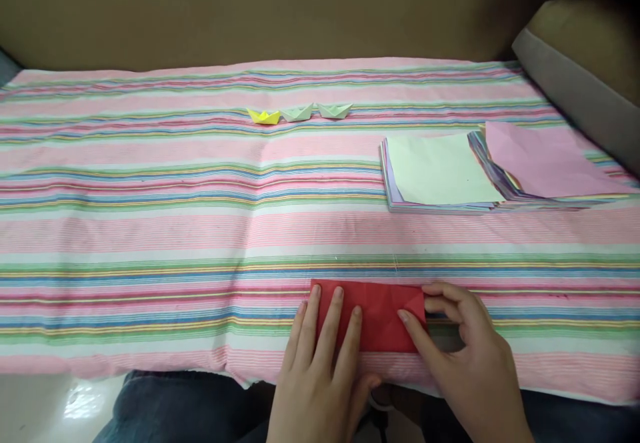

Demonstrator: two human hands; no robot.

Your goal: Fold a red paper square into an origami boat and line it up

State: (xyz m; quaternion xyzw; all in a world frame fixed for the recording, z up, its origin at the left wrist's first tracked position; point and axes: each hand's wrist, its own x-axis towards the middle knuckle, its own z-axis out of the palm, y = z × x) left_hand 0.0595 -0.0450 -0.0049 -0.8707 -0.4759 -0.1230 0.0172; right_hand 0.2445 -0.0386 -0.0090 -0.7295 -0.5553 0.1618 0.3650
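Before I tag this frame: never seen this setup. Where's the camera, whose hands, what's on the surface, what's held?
No robot: one head-worn camera looks forward and down at the wearer's bare hands. The left hand lies spread on red paper; the right hand has its thumb on the paper's right end, though whether it grips is unclear. Farther back on the striped cloth sit a yellow paper boat and two pale green ones. Stacked coloured paper lies right.

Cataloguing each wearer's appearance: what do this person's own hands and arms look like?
The bare left hand and bare right hand have slender fingers, with no gloves, rings or watch visible. No sleeve shows; the upper arms are out of view.
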